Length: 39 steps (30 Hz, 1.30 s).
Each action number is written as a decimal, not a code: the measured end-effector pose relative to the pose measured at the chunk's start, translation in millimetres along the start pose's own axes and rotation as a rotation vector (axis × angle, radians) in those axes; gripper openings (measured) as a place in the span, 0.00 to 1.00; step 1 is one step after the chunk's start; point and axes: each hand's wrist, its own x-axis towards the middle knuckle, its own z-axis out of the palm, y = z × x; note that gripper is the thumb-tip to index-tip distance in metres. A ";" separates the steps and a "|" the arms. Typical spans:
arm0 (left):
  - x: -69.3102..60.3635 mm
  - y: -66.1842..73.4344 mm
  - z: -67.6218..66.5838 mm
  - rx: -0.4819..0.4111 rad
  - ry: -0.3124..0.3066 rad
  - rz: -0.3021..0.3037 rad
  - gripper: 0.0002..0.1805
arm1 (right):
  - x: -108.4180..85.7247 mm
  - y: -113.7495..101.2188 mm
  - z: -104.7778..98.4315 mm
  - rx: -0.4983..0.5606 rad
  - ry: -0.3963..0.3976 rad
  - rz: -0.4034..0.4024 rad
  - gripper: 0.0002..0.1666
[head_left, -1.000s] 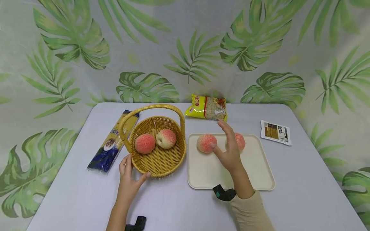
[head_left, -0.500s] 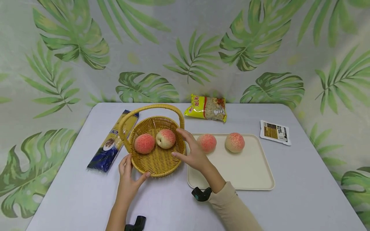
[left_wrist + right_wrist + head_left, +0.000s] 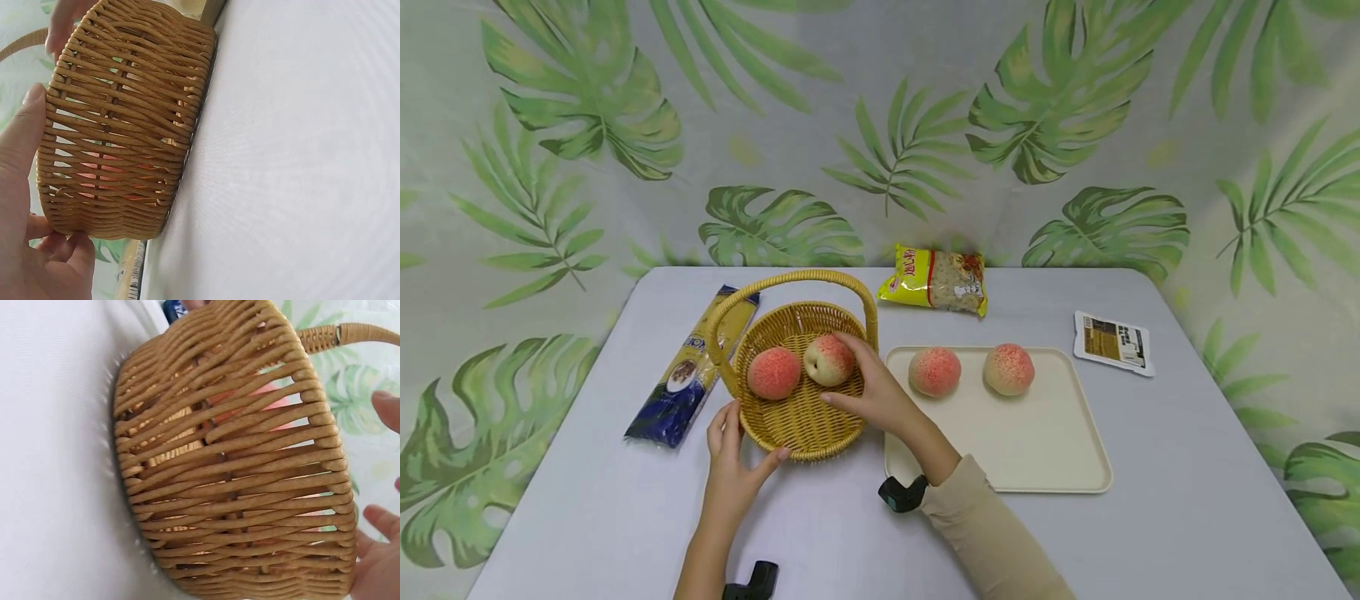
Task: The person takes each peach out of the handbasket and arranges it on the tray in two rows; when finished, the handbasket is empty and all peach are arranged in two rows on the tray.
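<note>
A wicker basket [image 3: 820, 429] with a tall handle holds two peaches, a red one [image 3: 773, 373] on the left and a paler one [image 3: 829, 361] beside it. My left hand [image 3: 734, 467] grips the basket's near-left rim, thumb on the rim and fingers against the outer wall; the left wrist view shows this hand [image 3: 37, 250] on the wicker [image 3: 119, 125]. Over the right rim reaches my right hand [image 3: 880, 396], its fingers at the paler peach's right side and the thumb apart below. In the right wrist view the wicker [image 3: 237, 475] hides most of the peaches.
Right of the basket lies a cream tray [image 3: 1000, 454] with two peaches [image 3: 935, 372] [image 3: 1009, 369]. A blue and gold packet [image 3: 688, 371] is left of the basket, a yellow bag [image 3: 934, 279] behind, and a white pouch [image 3: 1113, 342] at the far right.
My right hand has moved left from over the tray, across the basket's right rim, to the paler peach. The left hand has stayed on the basket.
</note>
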 end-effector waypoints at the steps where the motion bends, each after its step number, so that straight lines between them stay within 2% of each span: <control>1: -0.1 0.1 0.0 0.001 0.001 0.001 0.54 | 1.4 -0.6 0.3 -0.005 -0.006 0.015 0.49; 6: -0.6 1.6 -0.8 0.005 0.002 0.001 0.54 | 9.7 -4.2 1.3 -0.008 -0.042 0.088 0.51; 15: -0.8 2.4 -0.9 0.001 0.001 -0.004 0.55 | 25.8 0.5 5.1 0.022 -0.082 0.155 0.49; 19: -0.6 2.0 -0.3 0.002 0.006 -0.004 0.54 | 30.1 2.0 6.1 0.054 -0.089 0.193 0.48; 28: -0.6 0.8 0.3 0.005 0.009 0.006 0.54 | 35.4 3.2 10.0 0.049 -0.114 0.291 0.47; 34: -1.1 1.7 -0.3 0.002 0.009 0.020 0.54 | 37.1 3.2 11.5 0.025 -0.121 0.288 0.43; 39: -0.9 1.6 -0.2 0.009 0.008 0.016 0.54 | 39.3 6.1 13.7 -0.059 -0.141 0.264 0.41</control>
